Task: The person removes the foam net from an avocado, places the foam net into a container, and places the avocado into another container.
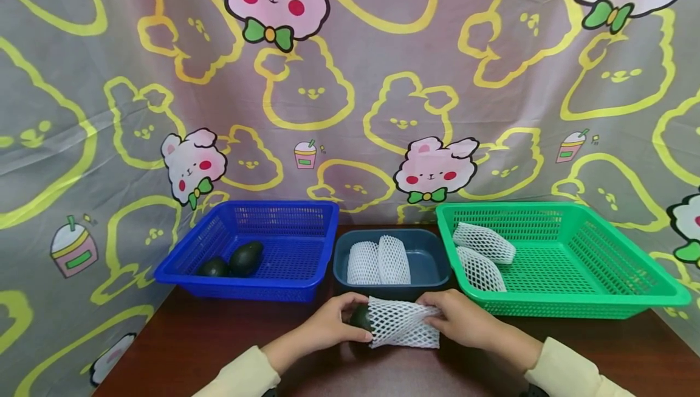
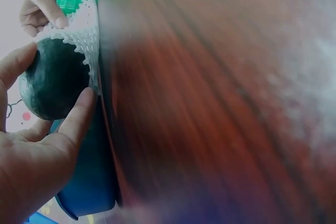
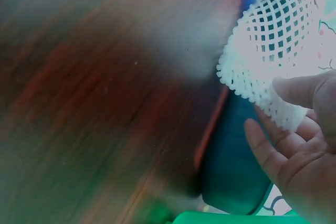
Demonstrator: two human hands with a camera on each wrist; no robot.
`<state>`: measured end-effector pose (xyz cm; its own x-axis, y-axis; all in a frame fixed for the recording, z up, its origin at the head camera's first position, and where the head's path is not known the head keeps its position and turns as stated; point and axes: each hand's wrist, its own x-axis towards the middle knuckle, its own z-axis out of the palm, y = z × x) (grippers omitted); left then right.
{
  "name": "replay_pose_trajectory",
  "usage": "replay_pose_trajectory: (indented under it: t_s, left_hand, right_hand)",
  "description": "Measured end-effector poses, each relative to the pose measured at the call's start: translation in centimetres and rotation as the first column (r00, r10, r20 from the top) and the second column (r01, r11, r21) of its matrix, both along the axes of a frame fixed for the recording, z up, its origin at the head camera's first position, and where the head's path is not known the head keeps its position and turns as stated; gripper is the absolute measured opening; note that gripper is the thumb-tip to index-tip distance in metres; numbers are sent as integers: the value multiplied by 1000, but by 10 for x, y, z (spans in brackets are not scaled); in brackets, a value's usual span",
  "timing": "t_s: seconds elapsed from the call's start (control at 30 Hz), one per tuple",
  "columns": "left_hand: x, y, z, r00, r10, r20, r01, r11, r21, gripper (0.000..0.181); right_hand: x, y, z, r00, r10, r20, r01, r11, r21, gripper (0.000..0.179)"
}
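A dark green avocado point(image 2: 52, 80) sits partly inside a white foam net sleeve point(image 1: 401, 324), its near end still bare in the left wrist view. My left hand point(image 1: 337, 324) grips that bare end between thumb and fingers, the thumb right at the sleeve's edge. At the sleeve's other end, my right hand point(image 1: 462, 321) pinches the netting between thumb and fingers. The right wrist view shows the sleeve's mesh point(image 3: 273, 35) spread wide and its pinched edge beneath the right thumb point(image 3: 299, 90). Both hands are over the table, in front of the grey-blue bin point(image 1: 432, 263).
Two bare avocados point(image 1: 246, 259) lie in the blue basket point(image 1: 295, 290) at left. Folded foam sleeves point(image 1: 394, 260) fill part of the middle bin. Two net-wrapped pieces point(image 1: 483, 242) lie in the green basket point(image 1: 579, 306) at right. Behind hangs a patterned cloth point(image 1: 350, 81).
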<state>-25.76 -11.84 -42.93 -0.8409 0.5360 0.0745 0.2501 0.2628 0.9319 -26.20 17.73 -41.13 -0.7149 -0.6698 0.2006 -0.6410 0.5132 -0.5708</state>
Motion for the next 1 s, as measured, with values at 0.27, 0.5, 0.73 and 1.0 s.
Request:
replay_pose_trajectory:
  t_s: [0.27,0.5,0.73,1.0]
  left_hand:
    - [0,-4,0,1000,-5,16,5,1000,13,56]
    - [1,-4,3,1000,-10,24,10,1000,15,56]
    - [3,-5,3,1000,-11,19,11,1000,11,56]
    - [4,-10,1,1000,-12,4,12,1000,2,55]
  right_hand:
    - [-1,-7,8,999,-32,8,32,995,96,32]
    - [-1,-21,17,1000,-28,0,28,989,145,50]
    - [-2,-33,19,999,-35,7,33,982,187,35]
    - [0,-33,17,999,-33,-40,40,982,185,18]
